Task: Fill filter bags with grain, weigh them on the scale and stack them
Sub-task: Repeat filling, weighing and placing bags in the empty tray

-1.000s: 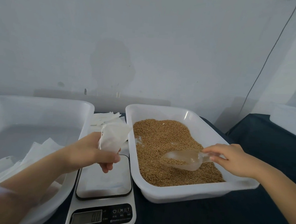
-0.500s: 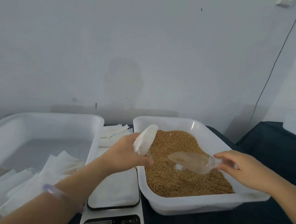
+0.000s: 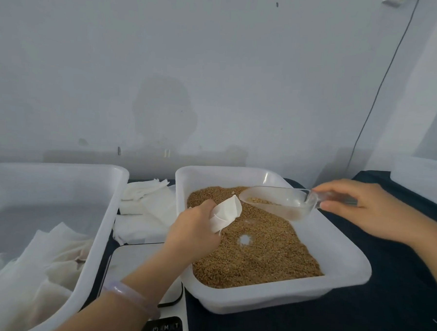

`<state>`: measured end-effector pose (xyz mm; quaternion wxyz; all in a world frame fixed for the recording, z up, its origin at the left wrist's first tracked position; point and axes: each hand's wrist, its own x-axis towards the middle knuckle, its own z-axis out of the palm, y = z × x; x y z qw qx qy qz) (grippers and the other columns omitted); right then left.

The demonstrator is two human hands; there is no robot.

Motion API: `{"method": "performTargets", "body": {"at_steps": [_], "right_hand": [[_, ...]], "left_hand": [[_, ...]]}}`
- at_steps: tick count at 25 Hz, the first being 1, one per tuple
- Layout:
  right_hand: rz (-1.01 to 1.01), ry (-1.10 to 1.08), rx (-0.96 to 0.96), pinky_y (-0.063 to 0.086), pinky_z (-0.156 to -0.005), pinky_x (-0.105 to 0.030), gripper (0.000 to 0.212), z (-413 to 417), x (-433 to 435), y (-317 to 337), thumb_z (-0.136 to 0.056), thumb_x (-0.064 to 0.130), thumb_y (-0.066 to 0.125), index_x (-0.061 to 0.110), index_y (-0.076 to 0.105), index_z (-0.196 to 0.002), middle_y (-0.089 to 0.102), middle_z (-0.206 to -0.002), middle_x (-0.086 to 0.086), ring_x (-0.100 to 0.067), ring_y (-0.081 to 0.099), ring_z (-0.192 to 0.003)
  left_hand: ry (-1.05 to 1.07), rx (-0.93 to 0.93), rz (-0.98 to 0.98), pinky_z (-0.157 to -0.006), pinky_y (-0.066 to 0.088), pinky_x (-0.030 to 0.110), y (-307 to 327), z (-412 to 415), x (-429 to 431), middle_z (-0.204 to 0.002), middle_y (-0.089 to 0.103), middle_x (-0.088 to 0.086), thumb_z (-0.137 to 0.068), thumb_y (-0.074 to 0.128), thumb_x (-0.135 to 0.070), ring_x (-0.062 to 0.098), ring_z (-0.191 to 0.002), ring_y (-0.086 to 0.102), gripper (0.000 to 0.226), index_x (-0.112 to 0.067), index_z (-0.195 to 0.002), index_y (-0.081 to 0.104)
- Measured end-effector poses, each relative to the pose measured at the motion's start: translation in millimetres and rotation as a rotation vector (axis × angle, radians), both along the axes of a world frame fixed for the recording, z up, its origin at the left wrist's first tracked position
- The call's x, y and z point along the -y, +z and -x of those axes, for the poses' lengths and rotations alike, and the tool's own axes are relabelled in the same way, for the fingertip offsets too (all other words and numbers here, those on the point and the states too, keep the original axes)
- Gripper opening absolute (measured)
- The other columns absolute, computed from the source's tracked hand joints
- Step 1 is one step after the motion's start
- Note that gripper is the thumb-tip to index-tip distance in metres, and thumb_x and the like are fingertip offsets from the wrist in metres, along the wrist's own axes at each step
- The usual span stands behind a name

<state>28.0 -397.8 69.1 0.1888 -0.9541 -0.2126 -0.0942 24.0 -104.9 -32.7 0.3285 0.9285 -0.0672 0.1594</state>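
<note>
**Filter bag (image 3: pixel 226 212) meets scoop (image 3: pixel 276 201) over the grain**

Nearest, the kitchen scale (image 3: pixel 131 259) is cut off by the bottom edge. Only its buttons show, and the display is out of view. Beside it the left tub (image 3: pixel 109 218) holds white bags (image 3: pixel 42 262); I cannot tell whether they are filled.

The left hand (image 3: pixel 196 230) pinches the filter bag by its lower part, fingers curled round it, above the grain (image 3: pixel 258 251) in the white tray (image 3: pixel 334 247). The bag looks thin, limp and very light. It will likely fold shut unless it is taken at the rim and kept spread, and it will sag once loaded. Its mouth seems to face the scoop, though the fabric hides the opening.

The right hand (image 3: pixel 369 211) grips the clear scoop's handle, fingers wrapped round it, and only a little grain lies in the bowl. Farther back, spare empty bags (image 3: pixel 147 202) lie between the tub and the tray.
</note>
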Motion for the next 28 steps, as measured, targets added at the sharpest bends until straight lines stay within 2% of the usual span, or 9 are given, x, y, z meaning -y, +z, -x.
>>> {"method": "performTargets", "body": {"at_steps": [3, 6, 10, 14, 20, 25, 28], "right_hand": [[0.108, 0.033, 0.065, 0.04, -0.103, -0.039, 0.026, -5, -7, 9, -0.084, 0.039, 0.062, 0.045, 0.061, -0.11, 0.065, -0.108, 0.018, -0.005, 0.057, -0.107], [0.191, 0.058, 0.137, 0.03, -0.107, -0.039, 0.024, -9, -15, 18, -0.086, 0.042, 0.059, 0.054, 0.053, -0.105, 0.063, -0.104, 0.02, -0.006, 0.056, -0.106], [0.306, 0.046, 0.227, 0.007, -0.107, -0.027, 0.022, -10, -24, 25, -0.086, 0.049, 0.052, 0.057, 0.049, -0.107, 0.058, -0.1, 0.022, 0.0, 0.047, -0.101], [0.363, 0.031, 0.313, -0.009, -0.11, -0.026, 0.026, -11, -31, 29, -0.086, 0.049, 0.052, 0.053, 0.05, -0.111, 0.055, -0.099, 0.02, -0.001, 0.041, -0.103], [0.377, 0.023, 0.348, -0.009, -0.11, -0.027, 0.029, -12, -39, 38, -0.086, 0.048, 0.053, 0.049, 0.055, -0.114, 0.055, -0.1, 0.019, -0.004, 0.043, -0.107], [0.363, 0.035, 0.396, -0.006, -0.11, -0.027, 0.029, -12, -44, 42, -0.084, 0.049, 0.054, 0.049, 0.056, -0.112, 0.054, -0.098, 0.018, -0.005, 0.042, -0.103], [0.36, 0.033, 0.386, -0.005, -0.11, -0.028, 0.028, -13, -44, 42, -0.083, 0.05, 0.052, 0.051, 0.055, -0.111, 0.053, -0.098, 0.019, -0.004, 0.041, -0.102]], "left_hand": [[-0.001, 0.026, 0.03, -0.057, 0.042, 0.027, -1, -1, -1, -0.073, 0.052, -0.009, -0.078, 0.062, -0.015, 0.017, -0.072, 0.053, 0.021, -0.02, -0.092, 0.048], [0.013, 0.026, 0.039, -0.054, 0.042, 0.028, -3, -1, -1, -0.07, 0.051, -0.01, -0.079, 0.062, -0.015, 0.015, -0.067, 0.052, 0.021, -0.021, -0.088, 0.045], [-0.003, 0.02, -0.021, -0.062, 0.047, 0.036, -4, 0, 0, -0.079, 0.056, -0.001, -0.08, 0.062, -0.018, 0.023, -0.076, 0.056, 0.024, -0.018, -0.087, 0.039], [0.004, -0.005, -0.047, -0.067, 0.05, 0.038, -4, -1, 1, -0.085, 0.059, -0.001, -0.08, 0.062, -0.023, 0.024, -0.081, 0.058, 0.026, -0.019, -0.091, 0.039], [0.032, -0.023, 0.009, -0.074, 0.052, 0.038, -5, -1, 0, -0.093, 0.06, -0.002, -0.08, 0.063, -0.025, 0.022, -0.087, 0.058, 0.026, -0.016, -0.102, 0.052], [0.023, 0.009, 0.064, -0.07, 0.051, 0.034, -5, -1, -1, -0.084, 0.054, -0.007, -0.079, 0.065, -0.023, 0.019, -0.083, 0.057, 0.025, -0.018, -0.099, 0.051], [0.022, 0.019, 0.08, -0.072, 0.052, 0.035, -6, -1, -1, -0.086, 0.056, -0.007, -0.079, 0.066, -0.023, 0.019, -0.085, 0.058, 0.028, -0.017, -0.102, 0.052]]}}
